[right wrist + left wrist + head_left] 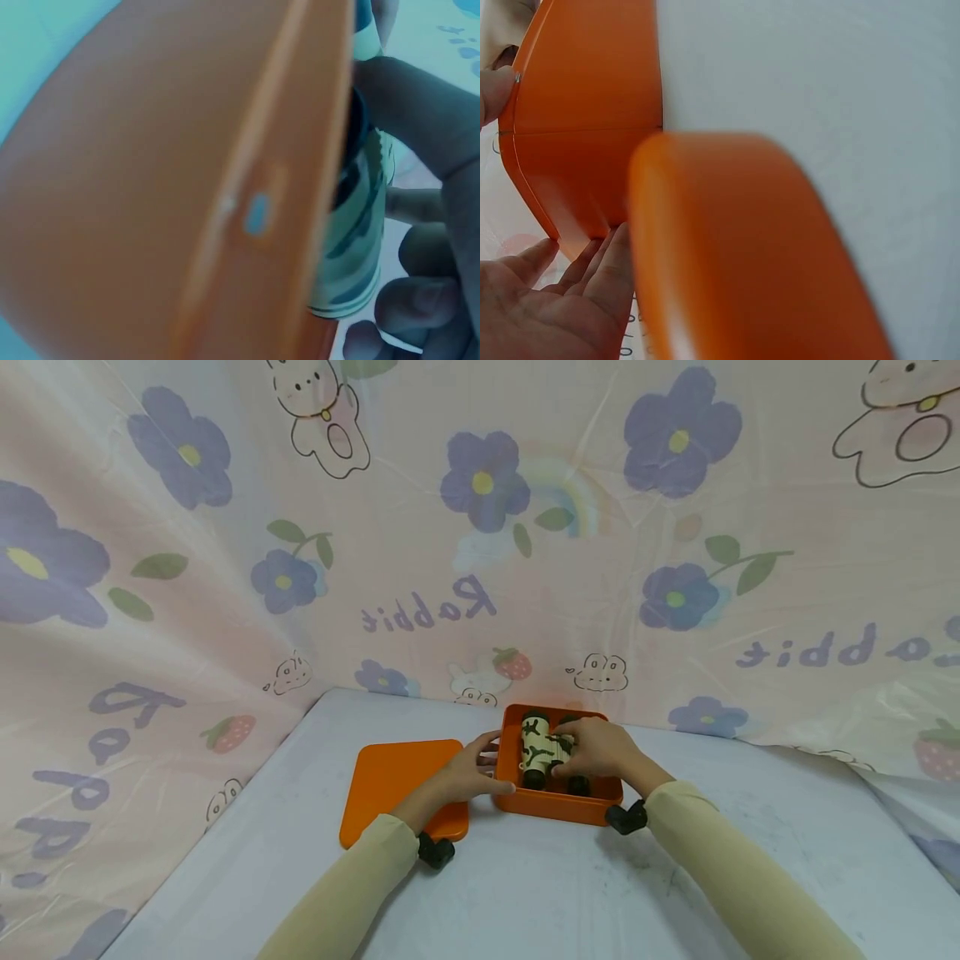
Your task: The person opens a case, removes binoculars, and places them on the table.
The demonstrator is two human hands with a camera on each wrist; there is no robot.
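Note:
Camouflage-patterned binoculars [535, 752] lie inside an open orange box [551, 806]. My right hand [596, 747] reaches in from the right and grips the binoculars around their middle; part of the far barrel is hidden under it. In the right wrist view, the thumb and fingers are beside one patterned barrel [352, 247], behind the blurred box wall. My left hand [468, 771] is spread along the box's left side, thumb by the near corner. In the left wrist view its extended fingers [604, 277] touch the box wall, with the thumb at the rim.
The flat orange lid [401, 772] lies on the white table [465, 902] left of the box, partly under the left forearm. A patterned curtain [420, 543] with flowers and rabbits rises behind the table. A black wrist camera [626, 817] sits close to the box's near right corner.

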